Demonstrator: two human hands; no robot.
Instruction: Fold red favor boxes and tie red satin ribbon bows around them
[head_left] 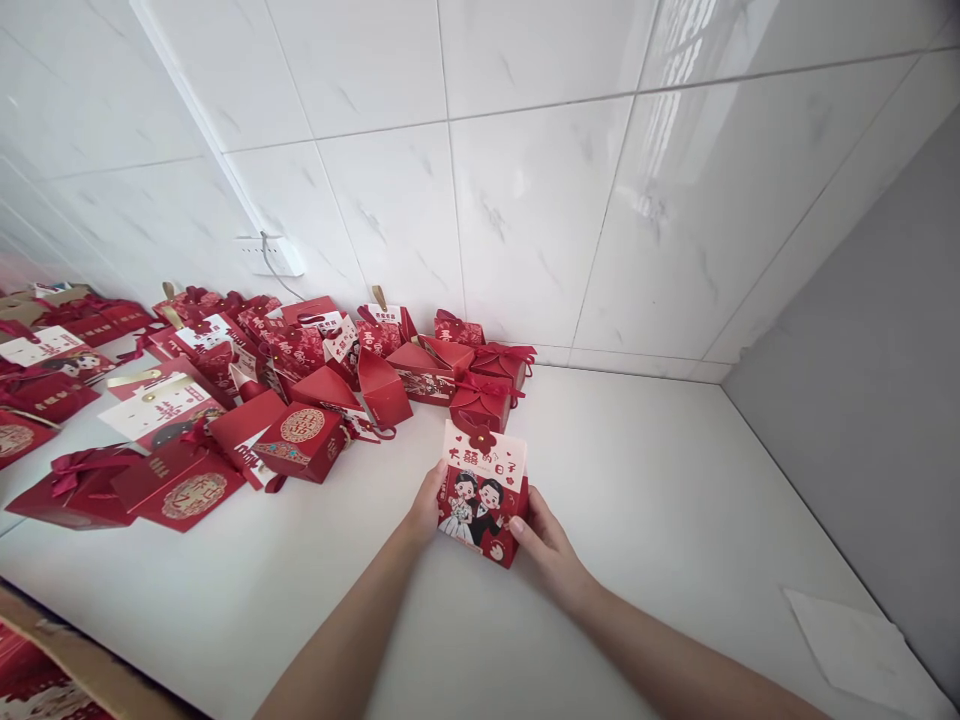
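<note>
Several right fingers partly behind red box

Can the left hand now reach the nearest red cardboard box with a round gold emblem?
Probably yes: nothing shows between the left hand and that emblem box, though the hand may first need to release the cartoon-couple red cardboard box.

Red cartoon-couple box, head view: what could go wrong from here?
1. Dents: the left hand and right hand hold the cartoon-couple box from opposite sides, so too hard a squeeze might buckle it if the walls are thin card.
2. Knocks: a bow-tied box sits just behind it, in a crowded cluster; a push that way could shift several.
3. Snag: the red flower at its top could catch on a neighbour's ribbon.
</note>
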